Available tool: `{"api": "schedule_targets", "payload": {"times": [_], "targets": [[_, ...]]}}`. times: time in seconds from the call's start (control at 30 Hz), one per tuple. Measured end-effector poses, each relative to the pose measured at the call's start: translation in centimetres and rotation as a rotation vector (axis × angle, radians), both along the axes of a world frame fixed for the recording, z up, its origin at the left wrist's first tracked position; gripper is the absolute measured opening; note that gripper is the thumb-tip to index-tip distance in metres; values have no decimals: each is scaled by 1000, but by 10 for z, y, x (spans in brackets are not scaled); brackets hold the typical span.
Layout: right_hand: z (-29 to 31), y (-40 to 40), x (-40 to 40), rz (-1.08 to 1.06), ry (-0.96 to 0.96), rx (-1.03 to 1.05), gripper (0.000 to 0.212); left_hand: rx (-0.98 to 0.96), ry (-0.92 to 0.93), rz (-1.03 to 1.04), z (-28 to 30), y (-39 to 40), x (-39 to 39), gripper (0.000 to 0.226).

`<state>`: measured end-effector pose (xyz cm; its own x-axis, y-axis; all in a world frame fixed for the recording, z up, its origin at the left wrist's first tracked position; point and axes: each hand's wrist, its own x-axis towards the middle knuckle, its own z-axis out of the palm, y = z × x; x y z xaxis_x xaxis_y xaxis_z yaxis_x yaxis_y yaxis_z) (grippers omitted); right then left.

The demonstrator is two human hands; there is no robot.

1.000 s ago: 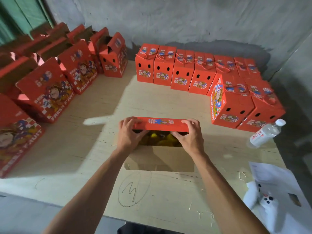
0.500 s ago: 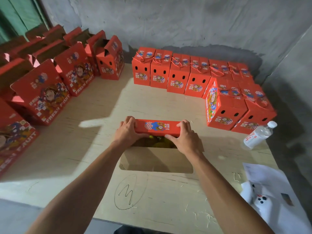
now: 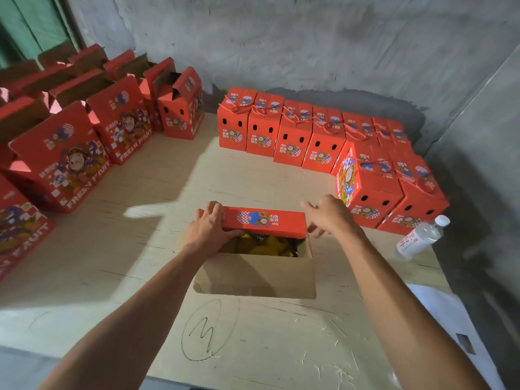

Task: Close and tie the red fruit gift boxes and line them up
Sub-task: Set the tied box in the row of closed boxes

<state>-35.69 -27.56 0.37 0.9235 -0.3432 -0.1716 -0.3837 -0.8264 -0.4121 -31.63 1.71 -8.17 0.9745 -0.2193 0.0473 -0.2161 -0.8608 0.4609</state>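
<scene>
Bare plywood table (image 3: 157,220) stays open around the central red gift box (image 3: 264,223), its far flap folded down and near brown flap (image 3: 256,274) up. Left hand (image 3: 209,230) grips the flap's left end, fingers curled over its edge. Right hand (image 3: 330,213) hovers spread just off the right corner, holding nothing. Tied boxes (image 3: 292,130) line the far edge; open ones (image 3: 59,161) crowd the left.

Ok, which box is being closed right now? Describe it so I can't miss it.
On the plywood table, skip the tied rows by the wall. It is the lone box nearest the camera, between both hands, with brown cardboard facing you, yellow fruit showing and no string.
</scene>
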Motion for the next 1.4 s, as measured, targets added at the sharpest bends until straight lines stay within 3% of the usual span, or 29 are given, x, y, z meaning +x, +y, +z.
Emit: {"api": "schedule_targets", "payload": {"times": [0.07, 0.17, 0.27, 0.37, 0.53, 0.67, 0.8, 0.87, 0.93, 0.97, 1.07, 1.13, 1.2, 1.27, 1.4], "targets": [[-2, 12, 0, 18, -95, 162, 55, -6, -6, 3, 0, 0, 0, 68], [-35, 36, -10, 176, -212, -39, 40, -22, -8, -3, -1, 1, -1, 67], [-76, 52, -23, 331, -182, -140, 54, -34, -7, 7, -3, 2, -2, 67], [-93, 54, -22, 338, -137, -269, 61, -49, -22, 4, -4, 3, 0, 67], [-94, 53, -18, 342, -91, -278, 61, -98, -10, 60, -4, 3, -1, 79], [-90, 54, -21, 336, -90, -283, 60, 9, -87, 72, -5, 5, -7, 94], [-92, 53, -19, 335, -92, -277, 60, 73, -88, 294, -7, 26, -18, 110], [-94, 52, -17, 336, -86, -259, 60, -87, 3, 457, -4, 44, -25, 112], [-97, 51, -17, 338, -102, -260, 61, -419, 6, 520, -1, 59, -31, 96], [-99, 51, -17, 338, -116, -264, 62, -547, -43, 501, 3, 63, -34, 82], [-104, 51, -17, 317, -179, -303, 60, -663, -192, 313, 21, 56, -42, 49], [-105, 51, -16, 314, -188, -293, 60, -732, -154, 134, 27, 44, -44, 39], [-105, 50, -16, 320, -198, -292, 59, -630, -95, -53, 20, 34, -48, 27], [-104, 50, -17, 328, -222, -297, 59, -459, -162, -195, 0, 28, -54, 22], [-102, 48, -18, 353, -243, -225, 55, -276, -360, -240, -32, 27, -58, 29]]}}
